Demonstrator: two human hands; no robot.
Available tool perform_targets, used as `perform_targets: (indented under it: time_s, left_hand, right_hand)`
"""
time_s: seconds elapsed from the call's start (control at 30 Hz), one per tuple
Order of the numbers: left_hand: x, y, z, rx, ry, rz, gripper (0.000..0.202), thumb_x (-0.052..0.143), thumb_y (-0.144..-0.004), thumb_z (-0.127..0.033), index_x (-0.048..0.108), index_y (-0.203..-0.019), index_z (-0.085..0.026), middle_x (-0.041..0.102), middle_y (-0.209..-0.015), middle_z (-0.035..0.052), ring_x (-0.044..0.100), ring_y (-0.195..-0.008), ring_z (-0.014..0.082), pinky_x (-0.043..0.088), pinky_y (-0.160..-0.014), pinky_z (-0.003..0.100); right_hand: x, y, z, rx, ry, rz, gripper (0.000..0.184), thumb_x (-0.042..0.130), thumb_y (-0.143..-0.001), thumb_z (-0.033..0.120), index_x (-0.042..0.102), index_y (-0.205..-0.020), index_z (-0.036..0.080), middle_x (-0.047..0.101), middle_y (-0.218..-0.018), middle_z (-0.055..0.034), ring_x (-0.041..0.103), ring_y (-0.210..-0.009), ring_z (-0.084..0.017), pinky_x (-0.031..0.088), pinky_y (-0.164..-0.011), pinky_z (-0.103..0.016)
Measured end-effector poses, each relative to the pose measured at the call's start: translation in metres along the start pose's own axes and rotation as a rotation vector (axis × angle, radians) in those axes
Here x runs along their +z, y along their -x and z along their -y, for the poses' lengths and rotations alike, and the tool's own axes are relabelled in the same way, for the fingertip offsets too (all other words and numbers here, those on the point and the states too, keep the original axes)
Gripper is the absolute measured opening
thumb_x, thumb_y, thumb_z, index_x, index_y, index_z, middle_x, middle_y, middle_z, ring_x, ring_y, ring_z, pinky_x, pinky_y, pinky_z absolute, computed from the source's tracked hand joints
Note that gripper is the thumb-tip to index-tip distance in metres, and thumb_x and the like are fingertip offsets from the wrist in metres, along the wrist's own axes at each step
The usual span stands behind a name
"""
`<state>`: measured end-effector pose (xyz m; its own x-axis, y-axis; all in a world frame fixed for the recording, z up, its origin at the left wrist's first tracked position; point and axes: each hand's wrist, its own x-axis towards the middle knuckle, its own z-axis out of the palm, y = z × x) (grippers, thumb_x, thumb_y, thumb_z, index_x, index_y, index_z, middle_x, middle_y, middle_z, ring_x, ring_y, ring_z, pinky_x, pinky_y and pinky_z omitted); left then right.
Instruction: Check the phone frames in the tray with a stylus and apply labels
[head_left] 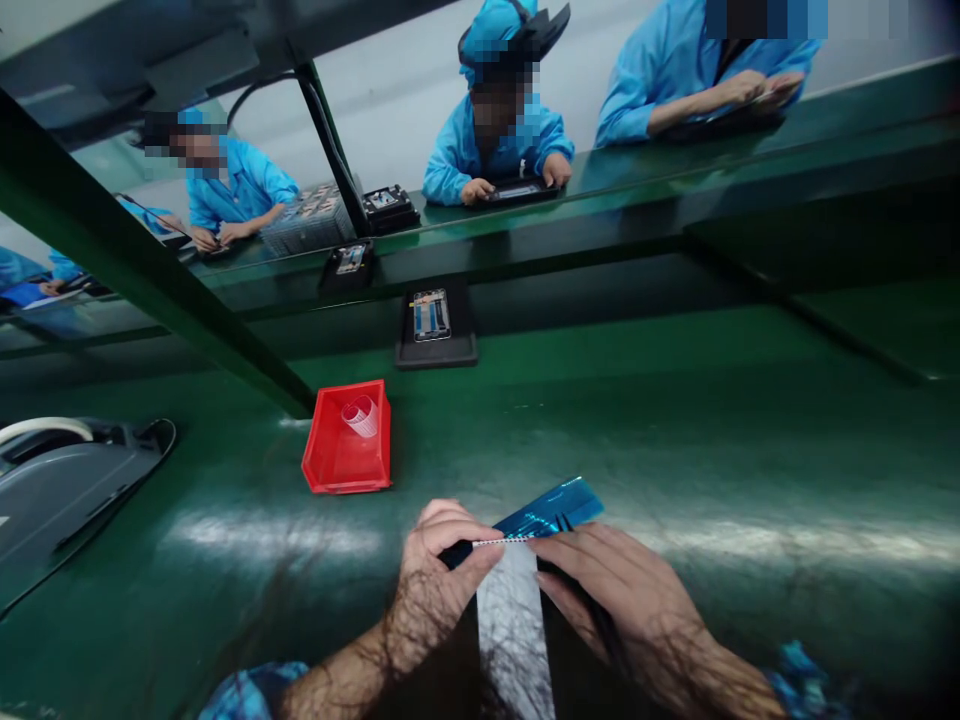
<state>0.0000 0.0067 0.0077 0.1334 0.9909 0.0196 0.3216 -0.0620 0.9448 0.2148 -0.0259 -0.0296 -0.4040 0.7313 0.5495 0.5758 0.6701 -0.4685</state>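
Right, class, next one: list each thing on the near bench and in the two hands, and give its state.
Left hand: closed, thumb and finger pinching
Right hand: bent, fingertips at the blue film
Blue film: slanted, shiny
Red bin: upright, open-topped
Clear cup-like item: tilted, inside the bin
Black tray: flat
Device: lying on the tray

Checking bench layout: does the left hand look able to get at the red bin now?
Probably yes: nothing visible blocks the left hand from the red bin, though that hand seems to be pinching a silver strip.
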Motion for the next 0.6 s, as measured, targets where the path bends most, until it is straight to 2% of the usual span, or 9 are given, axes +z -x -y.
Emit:
perform_targets:
  time_s: [0.07, 0.17, 0.3, 0.33, 0.37, 0.43, 0.5, 0.53, 0.6]
  left_hand:
    - [0.002, 0.003, 0.0, -0.073, 0.043, 0.012, 0.015, 0.074, -0.063, -0.038, 0.079, -0.072, -0.026, 0.072, -0.066, 0.0021, 0.065, -0.067, 0.0184, 0.053, -0.065, 0.027]
    - [0.005, 0.006, 0.003, -0.197, 0.132, 0.026, 0.024, 0.075, -0.061, -0.037, 0.078, -0.08, -0.023, 0.075, -0.07, 0.003, 0.068, -0.065, 0.0177, 0.053, -0.065, 0.025]
    - [0.011, 0.013, 0.011, -0.331, 0.33, 0.06, 0.059, 0.079, -0.059, -0.039, 0.064, -0.114, -0.024, 0.075, -0.073, 0.0007, 0.068, -0.068, 0.0156, 0.053, -0.067, 0.024]
    - [0.012, 0.015, 0.012, -0.361, 0.385, 0.08, 0.064, 0.08, -0.058, -0.042, 0.06, -0.116, -0.024, 0.075, -0.075, 0.0008, 0.068, -0.068, 0.0152, 0.053, -0.066, 0.024]
    - [0.014, 0.017, 0.013, -0.388, 0.433, 0.098, 0.062, 0.08, -0.058, -0.046, 0.061, -0.111, -0.023, 0.074, -0.075, 0.0009, 0.068, -0.067, 0.0146, 0.053, -0.065, 0.024]
    - [0.015, 0.02, 0.013, -0.426, 0.494, 0.125, 0.048, 0.08, -0.058, -0.052, 0.066, -0.089, -0.018, 0.071, -0.068, 0.0003, 0.065, -0.061, 0.0115, 0.051, -0.063, 0.021]
    - [0.016, 0.022, 0.011, -0.437, 0.514, 0.138, 0.044, 0.079, -0.06, -0.055, 0.068, -0.071, -0.014, 0.066, -0.06, -0.0007, 0.061, -0.058, 0.0088, 0.049, -0.062, 0.018]
    - [0.015, 0.022, 0.01, -0.432, 0.519, 0.143, 0.043, 0.078, -0.062, -0.055, 0.069, -0.07, -0.014, 0.065, -0.06, -0.0006, 0.061, -0.059, 0.0089, 0.049, -0.063, 0.018]
    - [0.015, 0.022, 0.008, -0.41, 0.526, 0.165, 0.042, 0.076, -0.066, -0.055, 0.074, -0.079, -0.015, 0.068, -0.066, 0.001, 0.064, -0.068, 0.0123, 0.05, -0.069, 0.02]
  right_hand:
    - [0.005, 0.002, 0.002, 0.05, -0.084, -0.029, 0.032, 0.054, -0.108, 0.019, 0.056, -0.138, 0.03, 0.076, -0.106, -0.004, 0.074, -0.087, -0.023, 0.066, -0.069, -0.04]
    - [0.009, 0.003, 0.005, 0.17, -0.248, -0.055, 0.024, 0.057, -0.109, 0.023, 0.062, -0.131, 0.033, 0.074, -0.102, -0.0004, 0.073, -0.085, -0.02, 0.066, -0.071, -0.033]
    - [0.009, 0.0, 0.008, 0.297, -0.324, -0.126, 0.014, 0.059, -0.109, 0.026, 0.066, -0.118, 0.035, 0.074, -0.103, 0.0032, 0.073, -0.087, -0.017, 0.067, -0.075, -0.026]
    - [0.009, -0.001, 0.009, 0.308, -0.315, -0.155, 0.013, 0.059, -0.109, 0.027, 0.066, -0.117, 0.035, 0.074, -0.102, 0.0035, 0.073, -0.086, -0.017, 0.067, -0.075, -0.026]
    - [0.009, -0.002, 0.009, 0.317, -0.303, -0.181, 0.012, 0.059, -0.109, 0.027, 0.066, -0.115, 0.035, 0.074, -0.101, 0.0035, 0.073, -0.086, -0.018, 0.067, -0.075, -0.026]
    - [0.009, -0.002, 0.009, 0.324, -0.287, -0.213, 0.011, 0.059, -0.109, 0.028, 0.066, -0.114, 0.034, 0.074, -0.099, 0.0033, 0.073, -0.083, -0.018, 0.067, -0.072, -0.027]
    - [0.009, -0.001, 0.008, 0.318, -0.283, -0.213, 0.012, 0.058, -0.109, 0.028, 0.066, -0.115, 0.035, 0.074, -0.1, 0.0029, 0.073, -0.083, -0.019, 0.067, -0.071, -0.028]
    - [0.009, 0.0, 0.008, 0.303, -0.289, -0.202, 0.014, 0.059, -0.109, 0.028, 0.067, -0.117, 0.035, 0.074, -0.101, 0.0026, 0.073, -0.083, -0.019, 0.067, -0.071, -0.029]
    - [0.009, 0.001, 0.007, 0.271, -0.305, -0.178, 0.017, 0.059, -0.108, 0.027, 0.067, -0.121, 0.034, 0.074, -0.102, 0.0018, 0.073, -0.084, -0.02, 0.067, -0.071, -0.03]
